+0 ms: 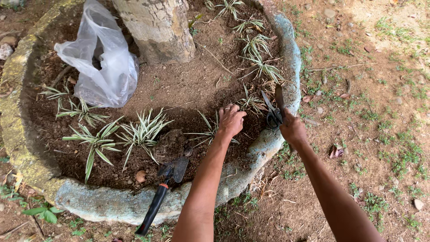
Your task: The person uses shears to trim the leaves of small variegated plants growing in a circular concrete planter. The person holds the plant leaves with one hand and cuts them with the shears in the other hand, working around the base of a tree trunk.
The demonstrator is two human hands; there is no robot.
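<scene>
My left hand [231, 120] presses down on the dark soil beside a small striped plant [210, 131] inside a round stone-rimmed bed [112, 202]; its fingers are curled on the soil and leaves. My right hand [292, 127] grips the handles of black scissors [273, 107], blades open and pointing up over the bed's right rim. A hand trowel [163, 188] with a black and red handle lies across the near rim, blade in the soil.
A tree trunk [159, 29] rises at the bed's back. A clear plastic bag [104, 58] lies on the soil at left. Several striped plants [143, 132] ring the bed. Bare ground with pebbles and sparse weeds [367, 112] lies to the right.
</scene>
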